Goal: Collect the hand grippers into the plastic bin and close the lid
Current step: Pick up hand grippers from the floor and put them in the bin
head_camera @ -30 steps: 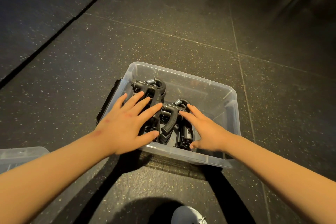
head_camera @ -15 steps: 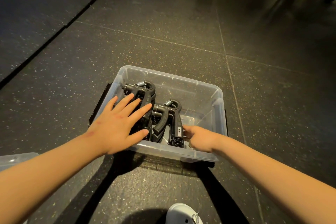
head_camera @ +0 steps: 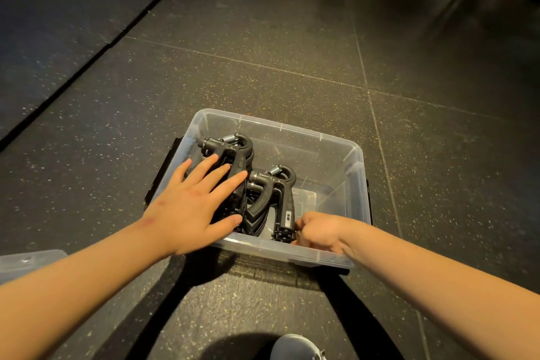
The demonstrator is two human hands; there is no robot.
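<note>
Both hands reach down into the plastic bin (head_camera: pixel 292 127), which sits on the dark speckled floor (head_camera: pixel 263 67) with no lid on it. Far over at the left edge, well apart from the bin, a clear plastic lid (head_camera: pixel 29 264) lies flat on the floor. The left hand (head_camera: pixel 193 207) is relaxed and flat, its fingers straight and spread, resting on top of the left pile of hand grippers (head_camera: pixel 233 155). That pile stands on edge against the bin's left wall, its spring ends pointing away from the person. Just beside it to the right, touching it, stands the right hand gripper (head_camera: pixel 282 196), also on edge, with its handles pointing back toward the near wall. The right hand (head_camera: pixel 318 231) is curled up at the near wall, with fingers and thumb pinching the bottom end of that gripper's handle. The person's forearm crosses the near rim. Down at the bottom edge, right of centre, the toe of a grey shoe (head_camera: pixel 295 348) shows
</note>
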